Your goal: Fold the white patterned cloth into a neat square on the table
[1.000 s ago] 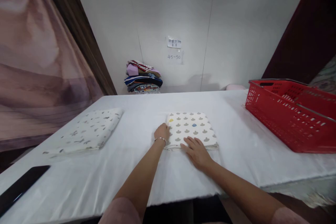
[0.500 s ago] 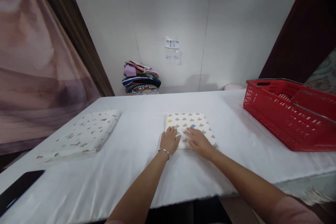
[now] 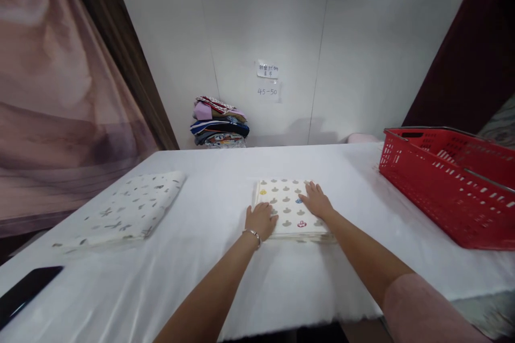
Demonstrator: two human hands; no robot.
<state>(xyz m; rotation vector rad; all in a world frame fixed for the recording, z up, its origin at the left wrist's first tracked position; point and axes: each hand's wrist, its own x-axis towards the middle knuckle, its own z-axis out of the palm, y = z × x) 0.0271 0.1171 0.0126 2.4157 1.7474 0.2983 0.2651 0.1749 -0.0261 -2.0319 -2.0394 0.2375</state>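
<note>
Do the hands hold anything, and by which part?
Nothing appears gripped: the left hand rests on the folded cloth at its left edge, the right hand toward its right edge.

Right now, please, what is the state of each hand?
Left hand: open, resting on the left edge of the middle folded cloth.
Right hand: open, resting on that cloth's right side.
</note>
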